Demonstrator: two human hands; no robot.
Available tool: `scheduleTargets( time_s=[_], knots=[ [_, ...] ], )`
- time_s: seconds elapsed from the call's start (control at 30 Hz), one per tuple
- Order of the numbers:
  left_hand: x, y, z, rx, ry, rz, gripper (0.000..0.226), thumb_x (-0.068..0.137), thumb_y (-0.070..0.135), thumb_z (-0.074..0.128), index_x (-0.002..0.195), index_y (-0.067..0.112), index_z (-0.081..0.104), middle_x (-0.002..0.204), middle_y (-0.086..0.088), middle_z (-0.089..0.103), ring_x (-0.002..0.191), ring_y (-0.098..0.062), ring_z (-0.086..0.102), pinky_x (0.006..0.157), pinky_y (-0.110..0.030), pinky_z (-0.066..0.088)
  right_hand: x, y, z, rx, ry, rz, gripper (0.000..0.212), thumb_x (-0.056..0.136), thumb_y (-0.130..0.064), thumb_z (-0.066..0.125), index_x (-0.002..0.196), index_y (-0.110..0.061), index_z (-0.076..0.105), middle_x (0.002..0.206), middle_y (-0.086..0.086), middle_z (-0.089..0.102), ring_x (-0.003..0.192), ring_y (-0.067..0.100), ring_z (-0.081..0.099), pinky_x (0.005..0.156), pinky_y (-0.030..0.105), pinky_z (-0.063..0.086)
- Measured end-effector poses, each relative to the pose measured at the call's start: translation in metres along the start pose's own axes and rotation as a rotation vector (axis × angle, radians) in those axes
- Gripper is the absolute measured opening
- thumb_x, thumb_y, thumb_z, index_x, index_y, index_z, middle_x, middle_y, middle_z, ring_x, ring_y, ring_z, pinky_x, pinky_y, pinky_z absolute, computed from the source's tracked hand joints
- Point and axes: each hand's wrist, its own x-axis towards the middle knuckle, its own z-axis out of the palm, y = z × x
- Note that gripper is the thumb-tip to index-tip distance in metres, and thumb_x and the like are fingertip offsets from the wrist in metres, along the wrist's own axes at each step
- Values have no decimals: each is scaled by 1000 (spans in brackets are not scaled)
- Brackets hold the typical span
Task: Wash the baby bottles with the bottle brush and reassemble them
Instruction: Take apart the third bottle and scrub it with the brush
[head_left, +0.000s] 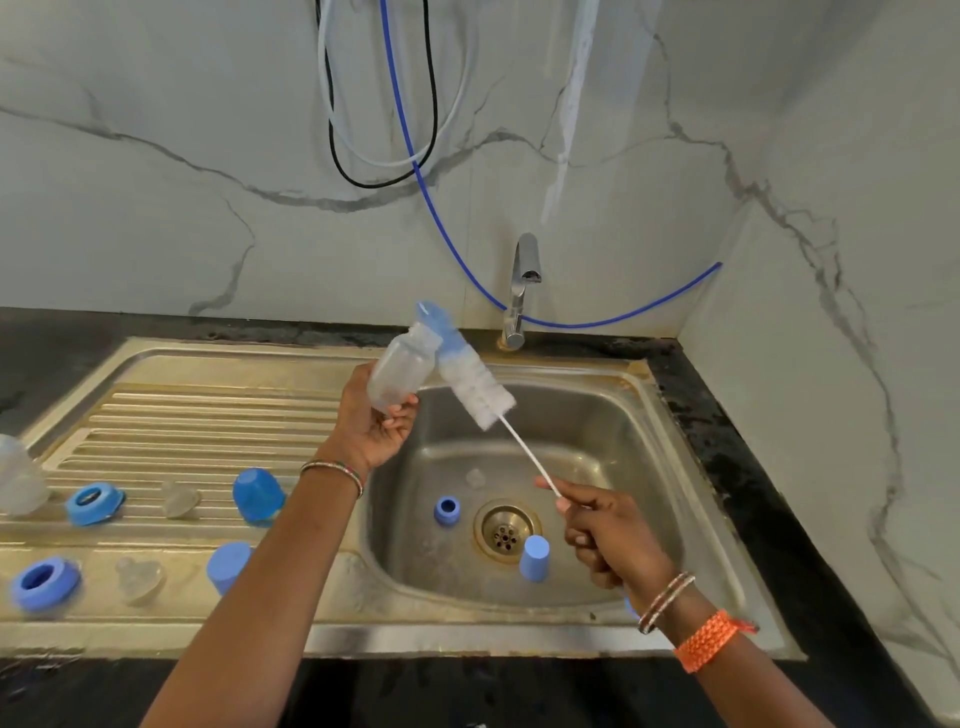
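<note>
From my head view, my left hand (382, 431) gripped the clear baby bottle (402, 373) by its base above the sink (644, 415); my right hand (605, 535) pinched the bottle brush (475, 382) handle. Light, probably slippery plastic; holding its lower body seemed safest.

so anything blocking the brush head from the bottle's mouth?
Nothing visible. The white-and-blue bristled bottle brush sits beside the clear plastic baby bottle, with bare air around the bottle's blurred mouth.
</note>
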Motion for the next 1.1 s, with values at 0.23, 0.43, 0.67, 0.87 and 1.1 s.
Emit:
scheduleTargets(
  time_s=[0.23, 0.43, 0.67, 0.87, 1.1],
  knots=[
    [-4, -20, 4, 186, 11, -2, 35, 92, 41, 38, 89, 8, 50, 52, -5, 45, 30, -5, 30, 28, -11, 21, -2, -43, 12, 244, -214, 135, 33, 98, -9, 41, 115, -27, 64, 55, -4, 28, 41, 4, 18, 41, 10, 12],
    [-8, 0, -4, 178, -2, 12, 37, 93, 42, 37, 82, 9, 47, 48, -3, 44, 28, -4, 29, 28, -10, 20, -16, -47, 12, 193, -273, 129, 32, 98, -11, 42, 113, -28, 66, 57, -3, 27, 43, 5, 17, 40, 12, 12],
    [-2, 2, -2, 148, 50, 43, 36, 93, 42, 38, 89, 8, 49, 49, -4, 46, 28, -4, 29, 27, -11, 22, -11, -51, 11, 116, -256, 118, 32, 99, -11, 42, 112, -27, 65, 55, -4, 28, 45, 5, 18, 40, 13, 12],
    [-7, -23, 3, 348, 53, 13, 38, 94, 43, 40, 91, 6, 51, 50, -7, 49, 29, -5, 30, 28, -11, 23, -7, -45, 12, 81, -186, 133, 31, 98, -10, 43, 111, -28, 66, 54, -4, 29, 44, 5, 18, 40, 14, 12],
    [-5, -16, -2, 582, -7, 17, 43, 94, 48, 43, 103, 7, 53, 55, -7, 57, 32, -4, 34, 27, -12, 27, -12, -38, 13, 103, -147, 153, 30, 98, -9, 45, 112, -24, 66, 54, -4, 29, 43, 6, 19, 41, 15, 12]
  ],
)
